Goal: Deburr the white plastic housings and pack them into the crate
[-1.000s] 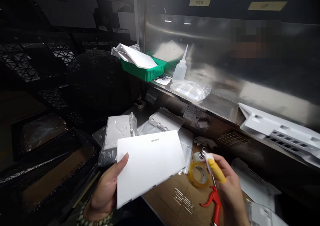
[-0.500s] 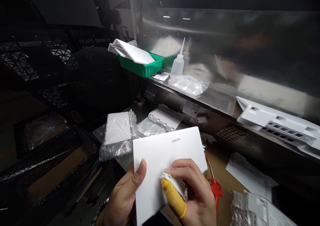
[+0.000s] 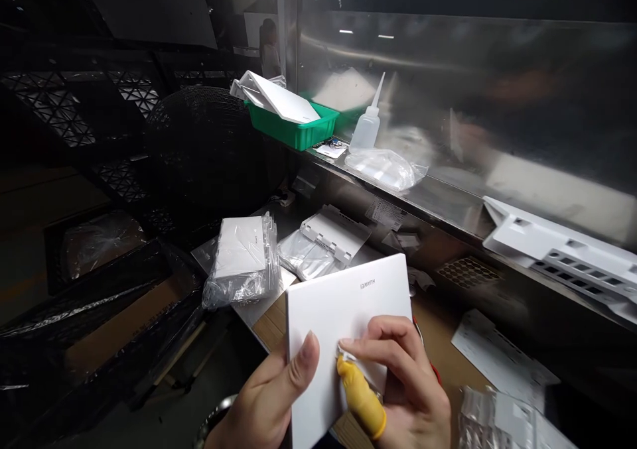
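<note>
A white panel (image 3: pixel 323 310) with HUAWEI lettering near its far edge is held up in front of me. My left hand (image 3: pixel 271 392) grips its left edge, thumb on the face and fingers hidden behind. My right hand (image 3: pixel 405 383) has a yellow finger cot (image 3: pixel 362 399) on its thumb. Thumb and index finger pinch a small white wad (image 3: pixel 347 352), perhaps cloth or tissue, against the panel's face. Behind the panel lie a plastic-wrapped stack of white panels (image 3: pixel 241 247) and a white slotted part (image 3: pixel 336 230) on clear plastic.
A metal shelf holds a green bin (image 3: pixel 293 132) of white parts, a squeeze bottle (image 3: pixel 365 129), a clear plastic bag (image 3: pixel 383 168) and a long white slotted housing (image 3: pixel 557 243). Flat white pieces (image 3: pixel 502 353) and bagged parts (image 3: pixel 490 419) lie at right. A dark fan (image 3: pixel 204 147) stands left.
The panel and both hands sit slightly further right in view, and the camera has turned a little left. The right hand still presses the white wad on the panel.
</note>
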A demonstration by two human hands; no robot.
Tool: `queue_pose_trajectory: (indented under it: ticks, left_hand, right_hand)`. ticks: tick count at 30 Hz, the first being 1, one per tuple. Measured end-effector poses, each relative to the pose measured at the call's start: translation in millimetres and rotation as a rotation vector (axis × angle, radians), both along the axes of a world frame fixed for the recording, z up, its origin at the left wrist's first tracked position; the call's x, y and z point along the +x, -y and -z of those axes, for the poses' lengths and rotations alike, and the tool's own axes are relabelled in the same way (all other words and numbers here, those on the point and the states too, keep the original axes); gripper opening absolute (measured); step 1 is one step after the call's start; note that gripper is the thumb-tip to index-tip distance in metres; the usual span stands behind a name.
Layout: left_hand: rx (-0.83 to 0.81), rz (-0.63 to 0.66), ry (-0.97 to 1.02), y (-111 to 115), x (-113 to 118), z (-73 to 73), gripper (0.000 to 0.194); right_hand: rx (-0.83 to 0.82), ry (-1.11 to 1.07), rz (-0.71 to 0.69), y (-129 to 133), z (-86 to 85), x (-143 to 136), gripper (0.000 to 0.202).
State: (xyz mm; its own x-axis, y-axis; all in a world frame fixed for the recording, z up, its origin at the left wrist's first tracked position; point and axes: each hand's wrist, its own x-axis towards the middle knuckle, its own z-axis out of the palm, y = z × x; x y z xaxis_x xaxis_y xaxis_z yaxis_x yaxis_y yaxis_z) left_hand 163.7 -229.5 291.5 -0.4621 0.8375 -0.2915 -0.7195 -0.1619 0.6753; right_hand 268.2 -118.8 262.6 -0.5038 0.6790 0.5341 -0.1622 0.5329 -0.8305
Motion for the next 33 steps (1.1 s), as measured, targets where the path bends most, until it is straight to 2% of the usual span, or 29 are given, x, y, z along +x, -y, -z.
queue_pose_trajectory:
  ticks: [6, 11, 17, 25, 33]
  left_hand:
    - [-0.011, 0.052, 0.064, -2.8, 7.7, -1.2, 0.064]
    - [-0.054, -0.002, 0.029, -3.6, 11.1, -0.8, 0.064]
    - [-0.033, -0.003, 0.075, -5.9, 12.8, -0.8, 0.078]
    - [-0.023, 0.044, -0.008, -7.5, 8.6, 2.9, 0.058]
    - [-0.014, 0.059, -0.002, -9.8, 8.9, 4.0, 0.063]
  right_hand:
    - [-0.036, 0.029, -0.002, -1.0, -0.3, 2.7, 0.019]
    - [-0.044, 0.027, 0.002, -2.7, -1.8, 4.7, 0.015]
    - [-0.065, 0.051, 0.016, -4.3, -2.5, 5.5, 0.012]
    - [-0.069, 0.048, 0.008, -8.0, -1.0, 4.8, 0.01]
    - [-0.085, 0.051, 0.009, -9.6, -1.2, 4.8, 0.012]
